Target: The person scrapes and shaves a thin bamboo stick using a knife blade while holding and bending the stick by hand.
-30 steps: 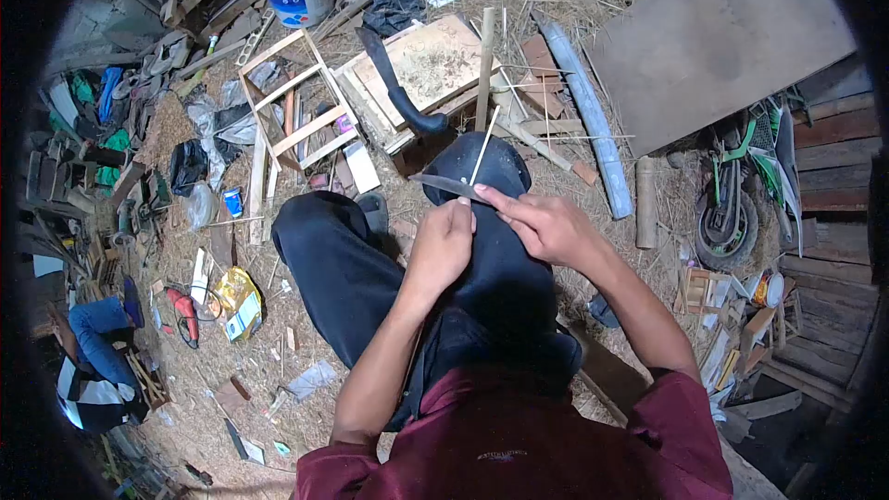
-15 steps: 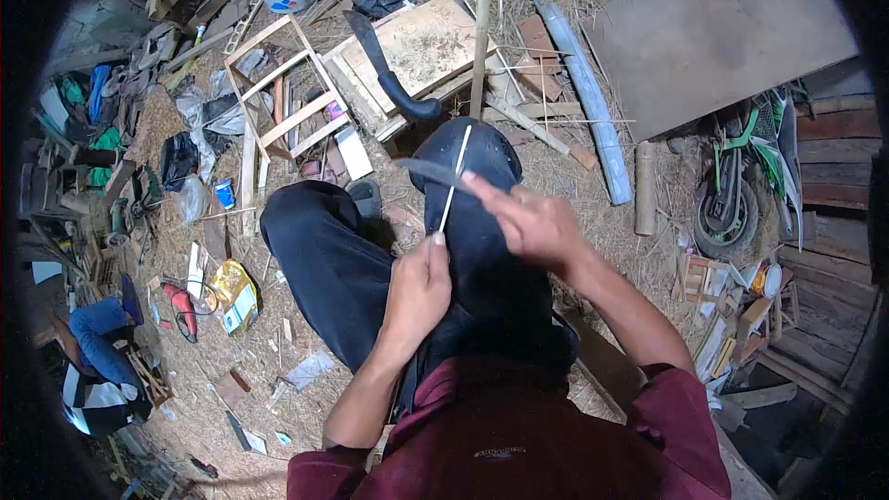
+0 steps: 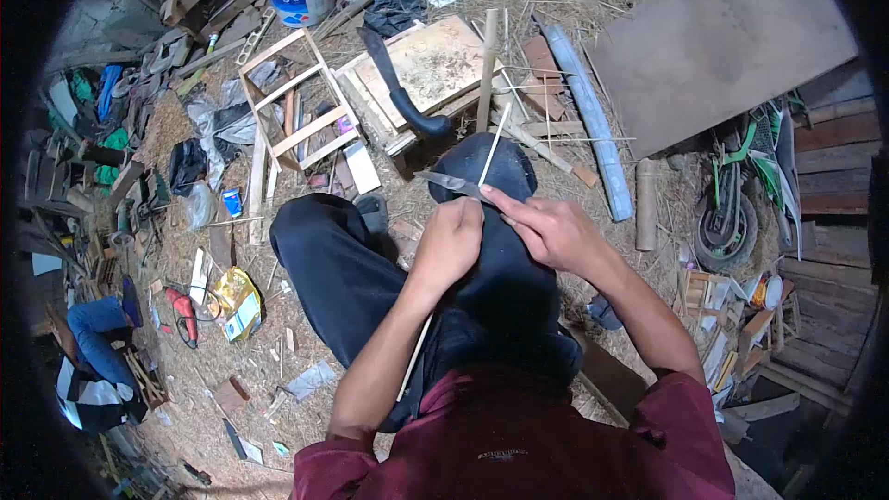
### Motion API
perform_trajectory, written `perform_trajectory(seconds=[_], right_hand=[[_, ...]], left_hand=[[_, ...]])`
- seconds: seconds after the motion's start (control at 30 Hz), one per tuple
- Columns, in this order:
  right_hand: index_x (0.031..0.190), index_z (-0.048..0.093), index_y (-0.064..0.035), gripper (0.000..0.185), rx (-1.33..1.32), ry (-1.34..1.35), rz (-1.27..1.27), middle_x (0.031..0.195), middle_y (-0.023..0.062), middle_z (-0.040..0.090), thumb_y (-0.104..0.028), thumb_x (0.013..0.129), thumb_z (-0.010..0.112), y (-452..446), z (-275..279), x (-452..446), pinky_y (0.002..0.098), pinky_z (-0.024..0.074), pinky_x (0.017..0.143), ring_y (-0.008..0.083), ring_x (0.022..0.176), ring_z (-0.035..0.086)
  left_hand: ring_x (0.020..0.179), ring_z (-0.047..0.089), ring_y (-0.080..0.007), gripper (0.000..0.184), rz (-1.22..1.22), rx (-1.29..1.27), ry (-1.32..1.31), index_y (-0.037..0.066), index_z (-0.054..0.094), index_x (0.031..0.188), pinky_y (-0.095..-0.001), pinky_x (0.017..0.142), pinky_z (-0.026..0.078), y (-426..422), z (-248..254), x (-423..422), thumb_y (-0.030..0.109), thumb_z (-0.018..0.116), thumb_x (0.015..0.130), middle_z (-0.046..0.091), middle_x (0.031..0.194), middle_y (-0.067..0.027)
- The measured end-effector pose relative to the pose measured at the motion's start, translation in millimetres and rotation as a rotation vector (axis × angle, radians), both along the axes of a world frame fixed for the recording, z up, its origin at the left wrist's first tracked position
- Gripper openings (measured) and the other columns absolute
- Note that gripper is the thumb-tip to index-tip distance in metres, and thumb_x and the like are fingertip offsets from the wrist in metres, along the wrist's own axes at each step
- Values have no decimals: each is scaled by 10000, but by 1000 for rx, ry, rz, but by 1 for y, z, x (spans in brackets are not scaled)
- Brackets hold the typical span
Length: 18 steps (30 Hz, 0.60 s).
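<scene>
Bracing work over the right thigh (image 3: 505, 259): left hand (image 3: 451, 239) is curled into a closed fist pinching a thin pale stick (image 3: 495, 143), thumb uppermost, knuckles just short of where the knife (image 3: 454, 183) crosses. Probable reason for the short hold: little free length between fist and blade, so less bending there. Right hand (image 3: 546, 227) is wrapped round the knife, index finger stretched forward to the blade beside the stick, presumably to direct pressure at the crossing; handle hidden inside the palm. Blade lies crosswise, tip toward the person's left. Leg likely serves as a rest, though contact between stick and dark trouser cloth cannot be confirmed. Machete (image 3: 398, 97) lies on the wooden boards (image 3: 440, 37) beyond the knees, out of both hands, its grip end toward the person, plausibly for easy reach. Stick: located above the right knee (image 3: 509, 159), tilted, upper end free and pointing away from the body; slender, near straight, cream-coloured, surface detail too fine to read. Lower pale length (image 3: 415, 356) shows beside the left forearm, toward the lap; probably the same piece, but the join is covered by hand and wrist
</scene>
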State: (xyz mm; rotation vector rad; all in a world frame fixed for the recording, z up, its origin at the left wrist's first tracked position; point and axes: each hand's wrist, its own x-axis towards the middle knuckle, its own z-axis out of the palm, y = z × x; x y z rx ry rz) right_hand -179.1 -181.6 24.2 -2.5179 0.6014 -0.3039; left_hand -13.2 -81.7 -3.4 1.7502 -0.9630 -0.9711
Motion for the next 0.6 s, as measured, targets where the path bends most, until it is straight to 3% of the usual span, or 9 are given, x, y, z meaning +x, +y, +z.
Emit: perform_trajectory(seconds=[0.1, 0.13, 0.23, 0.5, 0.6], right_hand=[[1433, 488, -321, 548, -28, 33, -24, 675, 139, 569, -160, 918, 581, -7, -8, -3, 454, 513, 541, 351, 567, 598], [1436, 482, -329, 558, -47, 53, -33, 678, 140, 571, -157, 915, 581, -4, -8, -3, 458, 516, 539, 355, 567, 599], [1443, 467, -347, 587, -96, 90, -47, 680, 144, 574, -145, 903, 582, 1, -8, -1, 472, 522, 526, 367, 565, 603], [1451, 445, -373, 596, -56, 94, -131, 689, 165, 577, -168, 903, 561, 7, -17, 3, 498, 523, 506, 386, 559, 607], [1435, 498, -278, 557, -119, 183, -125, 665, 149, 569, -134, 906, 598, 13, -10, 6, 445, 497, 560, 337, 589, 596]], left_hand=[[572, 493, -256, 437, -5, 12, -11, -62, 505, 769, -432, 585, 390, 0, 0, -4, 275, 421, 1035, 477, 612, -193], [659, 577, -474, 422, -9, 35, -71, -77, 523, 764, -500, 611, 417, 2, 9, -6, 236, 416, 1026, 551, 700, -311], [658, 578, -475, 425, 32, -13, -137, -70, 517, 747, -505, 605, 411, 17, 7, -10, 228, 414, 1032, 547, 709, -321], [582, 508, -445, 400, 21, 147, -29, -50, 478, 738, -475, 581, 391, 70, 24, -12, 211, 418, 1036, 491, 640, -271], [574, 495, -432, 396, 22, 179, -39, -51, 465, 740, -466, 573, 391, 74, 29, -12, 208, 413, 1035, 483, 649, -278]])
